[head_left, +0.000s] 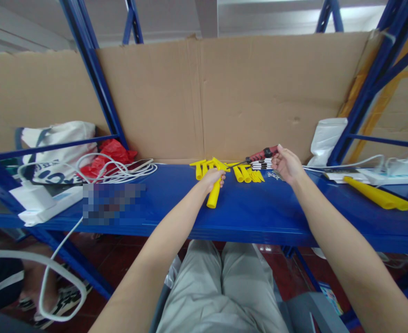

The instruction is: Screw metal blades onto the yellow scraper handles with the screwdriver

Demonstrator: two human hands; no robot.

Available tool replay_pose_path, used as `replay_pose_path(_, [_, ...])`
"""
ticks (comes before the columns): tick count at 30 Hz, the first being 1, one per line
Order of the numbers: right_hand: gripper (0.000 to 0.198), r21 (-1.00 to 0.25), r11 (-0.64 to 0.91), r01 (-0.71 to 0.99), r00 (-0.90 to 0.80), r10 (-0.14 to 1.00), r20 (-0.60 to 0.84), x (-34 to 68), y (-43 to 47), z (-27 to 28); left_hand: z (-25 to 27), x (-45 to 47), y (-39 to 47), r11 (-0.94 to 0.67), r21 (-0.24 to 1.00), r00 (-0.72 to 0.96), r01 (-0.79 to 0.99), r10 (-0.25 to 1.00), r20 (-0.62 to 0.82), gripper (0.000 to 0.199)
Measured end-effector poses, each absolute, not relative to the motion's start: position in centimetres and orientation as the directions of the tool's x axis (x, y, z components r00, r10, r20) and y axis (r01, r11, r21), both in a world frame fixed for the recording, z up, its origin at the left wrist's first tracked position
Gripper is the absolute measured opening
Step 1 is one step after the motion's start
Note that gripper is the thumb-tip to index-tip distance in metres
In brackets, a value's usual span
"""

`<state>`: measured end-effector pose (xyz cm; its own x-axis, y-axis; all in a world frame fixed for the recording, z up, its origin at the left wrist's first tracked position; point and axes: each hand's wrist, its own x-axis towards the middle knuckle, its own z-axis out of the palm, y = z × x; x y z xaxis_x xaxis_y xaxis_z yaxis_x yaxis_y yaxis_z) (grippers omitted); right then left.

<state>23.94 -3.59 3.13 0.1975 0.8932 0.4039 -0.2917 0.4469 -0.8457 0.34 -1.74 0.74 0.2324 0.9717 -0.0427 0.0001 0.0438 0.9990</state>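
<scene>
My left hand [213, 179] is closed around a yellow T-shaped plastic piece [213, 199], its round tube end pointing down toward me. My right hand [287, 164] grips the end of a screwdriver with a dark red and black handle [259, 155]. The screwdriver's thin shaft points left, and its tip reaches the top of the yellow piece; whether it touches a screw is too small to tell. Behind and beside my left hand lie several similar yellow pieces [238, 174]. Small metal screws [273, 175] and white sticks with black bands [261, 164] lie near my right hand.
Two long yellow cones [377, 195] lie at the right of the blue shelf table [266, 212]. A white pouch [325, 141] leans against the cardboard backing [259, 92]. Coiled white cables [130, 172], a red bag [115, 155] and a power strip [51, 208] occupy the left.
</scene>
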Motion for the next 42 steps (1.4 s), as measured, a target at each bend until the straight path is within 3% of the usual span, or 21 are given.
replay_pose_path(13, [0.030,-0.854,0.429,-0.293,0.138,0.903,0.406,23.65,-4.09,3.32,0.67,0.37,-1.64,0.043,0.999,0.218,0.003,0.975,-0.042,0.021])
replay_pose_path(18, [0.033,-0.860,0.440,-0.257,0.141,0.898,0.417,23.69,-3.84,3.16,0.61,0.38,-1.63,0.038,0.999,0.218,0.001,0.975,-0.037,0.020])
replay_pose_path(28, [0.046,-0.871,0.435,-0.227,0.282,0.886,0.369,23.59,-3.90,3.10,0.45,0.32,-1.48,0.034,0.999,0.240,0.000,0.970,-0.033,0.020])
replay_pose_path(42, [0.029,-0.872,0.454,-0.185,0.353,0.858,0.373,23.09,-3.79,3.11,0.52,0.36,-1.54,0.032,0.999,0.237,0.021,0.971,-0.036,0.019])
